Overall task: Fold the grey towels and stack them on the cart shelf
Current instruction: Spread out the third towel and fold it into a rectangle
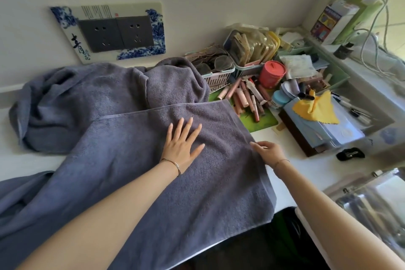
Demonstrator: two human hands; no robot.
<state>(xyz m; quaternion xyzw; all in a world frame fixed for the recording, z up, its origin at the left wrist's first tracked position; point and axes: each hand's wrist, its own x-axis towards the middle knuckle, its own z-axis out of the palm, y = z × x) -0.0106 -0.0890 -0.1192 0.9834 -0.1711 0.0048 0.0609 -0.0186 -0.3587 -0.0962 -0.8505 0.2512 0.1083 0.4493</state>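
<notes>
A large grey towel (pixel 135 160) lies spread over the white counter, its near end hanging over the front edge. My left hand (pixel 182 142) presses flat on its middle with fingers straight and spread. My right hand (pixel 268 152) is at the towel's right edge, fingers curled and pinching the hem. A second grey towel (pixel 87 96) lies crumpled behind it against the wall. No cart shelf shows in this view.
Right of the towels the counter (pixel 291 171) is crowded: baskets of glasses (pixel 215 68) and packets, a red tin (pixel 271 73), loose cosmetic tubes (pixel 243 98) on a green mat, a yellow cloth (pixel 317 107) on blue boxes. A socket plate (pixel 116 30) is on the wall. A clear container (pixel 372 199) stands near right.
</notes>
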